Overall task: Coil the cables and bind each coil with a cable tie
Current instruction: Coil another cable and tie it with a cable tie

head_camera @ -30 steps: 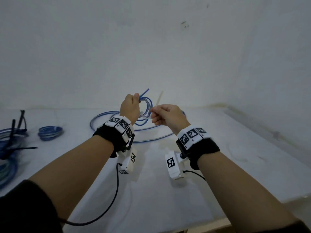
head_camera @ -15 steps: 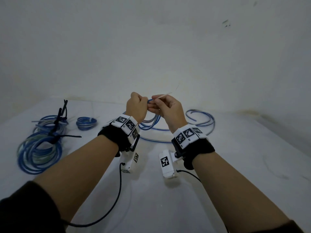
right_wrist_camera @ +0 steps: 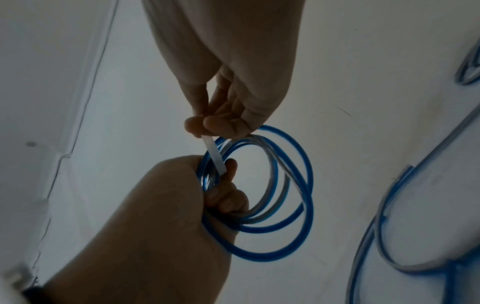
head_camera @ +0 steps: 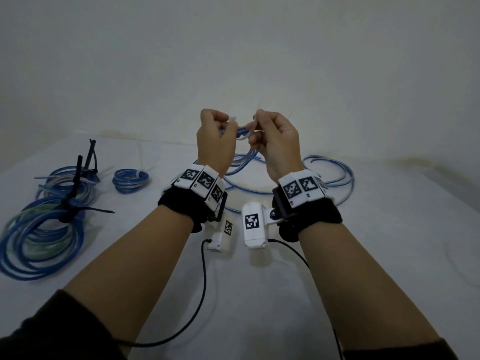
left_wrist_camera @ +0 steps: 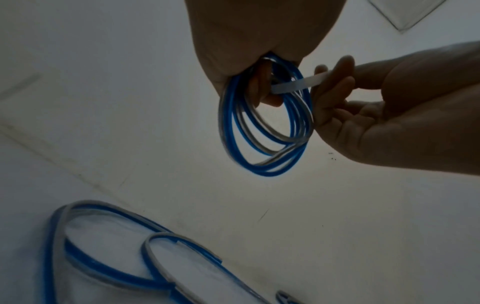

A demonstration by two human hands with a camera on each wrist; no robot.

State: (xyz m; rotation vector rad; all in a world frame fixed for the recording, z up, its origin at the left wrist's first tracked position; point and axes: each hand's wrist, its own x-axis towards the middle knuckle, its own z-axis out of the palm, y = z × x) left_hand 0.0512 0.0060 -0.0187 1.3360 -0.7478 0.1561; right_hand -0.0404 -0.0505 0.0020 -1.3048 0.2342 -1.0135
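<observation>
Both hands are raised above the white table. My left hand (head_camera: 215,136) grips a small coil of blue and grey cable (left_wrist_camera: 262,131), its loops hanging below the fist (right_wrist_camera: 280,197). My right hand (head_camera: 272,136) pinches a white cable tie (left_wrist_camera: 298,85) between thumb and fingertips. The tie (right_wrist_camera: 215,158) runs from that pinch to the coil at the left hand's fingers. In the head view the coil (head_camera: 241,131) shows only as a short blue stretch between the two hands.
Loose blue cable (head_camera: 330,178) lies on the table (head_camera: 389,255) behind the hands. At the left lie a small bound coil (head_camera: 130,181) and large blue coils with black ties (head_camera: 44,235). A wall stands close behind.
Both hands have risen and come a little apart, with the tie now stretched between them. The view has swung left, so the coils at the left show more.
</observation>
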